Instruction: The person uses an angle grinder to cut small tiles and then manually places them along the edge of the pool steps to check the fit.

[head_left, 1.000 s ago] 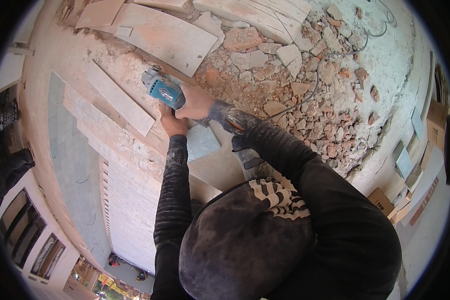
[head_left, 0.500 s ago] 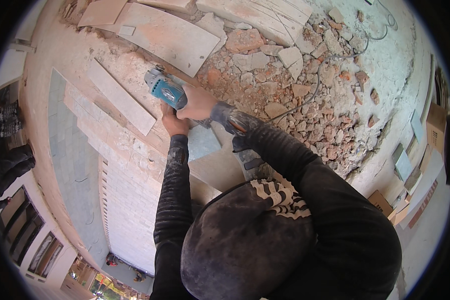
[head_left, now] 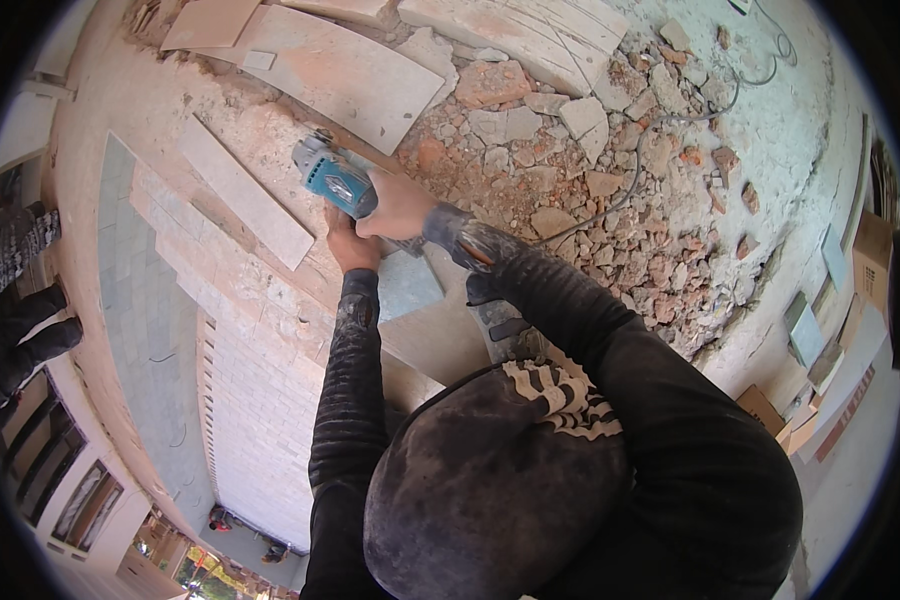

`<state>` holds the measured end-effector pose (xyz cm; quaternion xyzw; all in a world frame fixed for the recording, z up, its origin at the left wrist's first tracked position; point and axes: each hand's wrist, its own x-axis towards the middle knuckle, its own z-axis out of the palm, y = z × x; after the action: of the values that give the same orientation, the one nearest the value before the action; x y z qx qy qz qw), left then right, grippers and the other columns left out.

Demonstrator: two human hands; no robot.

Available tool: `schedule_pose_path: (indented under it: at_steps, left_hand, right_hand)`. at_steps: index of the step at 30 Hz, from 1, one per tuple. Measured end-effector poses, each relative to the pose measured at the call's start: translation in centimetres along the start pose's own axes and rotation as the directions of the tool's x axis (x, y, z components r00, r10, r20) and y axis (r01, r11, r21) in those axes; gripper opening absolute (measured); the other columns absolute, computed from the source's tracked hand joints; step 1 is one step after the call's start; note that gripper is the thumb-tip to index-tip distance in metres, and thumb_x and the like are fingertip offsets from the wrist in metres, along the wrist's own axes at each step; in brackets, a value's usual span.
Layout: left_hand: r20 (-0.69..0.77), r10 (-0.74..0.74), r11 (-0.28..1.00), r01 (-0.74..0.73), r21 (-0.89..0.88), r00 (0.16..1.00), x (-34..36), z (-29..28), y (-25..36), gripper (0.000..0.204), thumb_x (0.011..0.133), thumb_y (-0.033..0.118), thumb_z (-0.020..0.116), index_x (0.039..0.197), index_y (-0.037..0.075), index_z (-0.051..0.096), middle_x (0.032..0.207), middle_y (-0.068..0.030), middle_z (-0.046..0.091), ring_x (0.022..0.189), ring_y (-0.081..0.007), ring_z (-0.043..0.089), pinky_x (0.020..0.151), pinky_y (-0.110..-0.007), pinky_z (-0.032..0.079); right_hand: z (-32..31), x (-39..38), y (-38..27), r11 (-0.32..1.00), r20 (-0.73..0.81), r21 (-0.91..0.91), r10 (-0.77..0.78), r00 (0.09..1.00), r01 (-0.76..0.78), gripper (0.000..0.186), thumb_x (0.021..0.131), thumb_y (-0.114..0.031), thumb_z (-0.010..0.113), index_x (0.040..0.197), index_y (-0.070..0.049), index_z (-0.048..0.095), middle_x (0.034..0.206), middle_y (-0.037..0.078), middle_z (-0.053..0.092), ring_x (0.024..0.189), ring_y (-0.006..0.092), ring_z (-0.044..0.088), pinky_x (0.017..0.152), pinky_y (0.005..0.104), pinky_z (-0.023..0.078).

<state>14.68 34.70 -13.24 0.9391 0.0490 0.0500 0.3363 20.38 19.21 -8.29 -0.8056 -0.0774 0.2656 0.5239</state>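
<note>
A teal angle grinder (head_left: 338,188) with a grey head points up and to the left, away from me. My right hand (head_left: 402,205) is closed around its body from the right. Just below, my left hand (head_left: 352,243) is closed against the underside of the same tool; part of its grip is hidden behind the grinder. The disc is too small to make out clearly. Beneath my wrists lies a blue-grey tile (head_left: 410,285), partly covered by the right forearm. A long beige tile strip (head_left: 245,190) lies to the left of the grinder.
Broken rubble (head_left: 660,255) covers the ground at right, crossed by a grey cable (head_left: 638,165). Large beige slabs (head_left: 340,75) lie beyond the hands. Tile pieces (head_left: 803,328) and cardboard boxes (head_left: 873,255) stand at far right. A person's dark-clothed legs (head_left: 30,335) show at far left.
Both hands keep their hold on the grinder, nearly unmoved. The other person's legs at the left edge have shifted a little. The whole view has moved slightly.
</note>
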Motion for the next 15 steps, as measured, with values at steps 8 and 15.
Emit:
schedule_pose_path:
  at_steps: [8,15]
  left_hand:
    - [-0.036,-0.002,1.0,0.001,-0.029,0.999,-0.06,0.23,0.66,0.038,0.076,0.01,0.068,0.113,-0.001,0.065,0.133,-0.0241,0.055,0.131,-0.0419,0.045,0.112,-0.047,0.034]
    - [-0.061,0.005,1.0,-0.006,-0.019,0.998,-0.42,0.67,0.31,0.039,0.077,0.011,0.067,0.114,0.0,0.065,0.132,-0.0234,0.057,0.129,-0.0417,0.047,0.113,-0.05,0.032]
  right_hand:
    - [0.14,-0.38,0.59,1.0,-0.01,0.01,-0.003,1.0,0.004,0.07,0.062,-0.032,0.075,0.114,0.009,0.053,0.099,0.029,0.066,0.093,0.0417,0.066,0.082,0.043,0.053]
    - [-0.12,-0.85,0.43,1.0,0.01,0.005,0.023,1.0,-0.023,0.072,0.063,-0.033,0.075,0.116,0.01,0.052,0.098,0.03,0.066,0.093,0.0418,0.066,0.081,0.0435,0.053]
